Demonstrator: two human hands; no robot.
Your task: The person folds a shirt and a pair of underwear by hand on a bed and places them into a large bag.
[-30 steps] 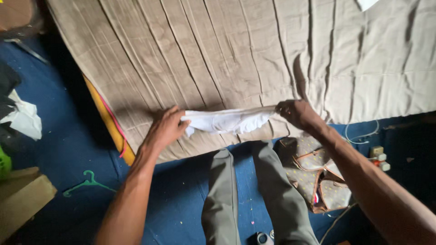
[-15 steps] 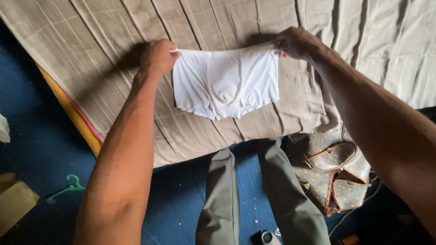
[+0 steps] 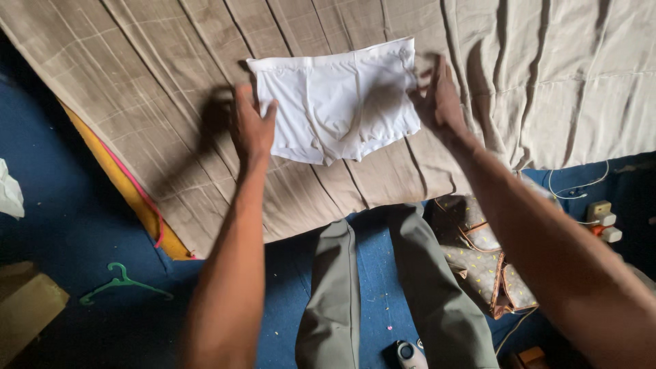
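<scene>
A pair of white underwear lies spread flat on the beige bed sheet, waistband away from me. My left hand hovers at the garment's left edge with fingers apart, holding nothing. My right hand is at the garment's right edge, fingers spread, also holding nothing. Both hands cast shadows on the sheet.
The mattress edge shows a yellow and pink trim. On the blue floor lie a green hanger, a patterned brown bag, a white plug and cable and a cardboard box. My grey trouser legs are below.
The underwear was bunched between both hands, then held up spread; now it lies flat on the sheet and both hands have let go of it.
</scene>
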